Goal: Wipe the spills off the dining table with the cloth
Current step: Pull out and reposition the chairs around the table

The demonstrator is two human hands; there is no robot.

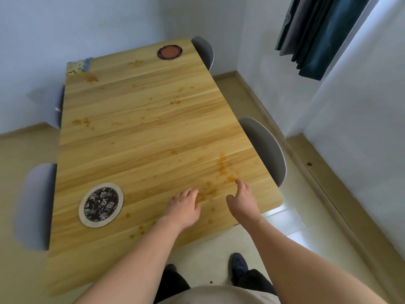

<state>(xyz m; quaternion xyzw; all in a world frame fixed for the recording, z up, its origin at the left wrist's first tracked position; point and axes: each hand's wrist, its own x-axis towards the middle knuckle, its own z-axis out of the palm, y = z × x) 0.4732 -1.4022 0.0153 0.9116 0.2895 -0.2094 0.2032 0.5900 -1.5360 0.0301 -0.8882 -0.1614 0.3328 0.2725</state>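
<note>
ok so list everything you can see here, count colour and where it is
dining table: 1, light wood, centre
spills: many, orange-brown, scattered over the tabletop
cloth: 1, yellow and blue, far left corner
floral coaster: 1, black and white, near left
red coaster: 1, far right
chairs: 4, grey, two each side
curtain: 1, dark teal, upper right
left hand: on the table, holds nothing
right hand: forefinger pointing at a spill

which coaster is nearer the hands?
The floral coaster, black-and-white with a pale rim, left of the left hand. The red coaster sits at the far end.
</note>
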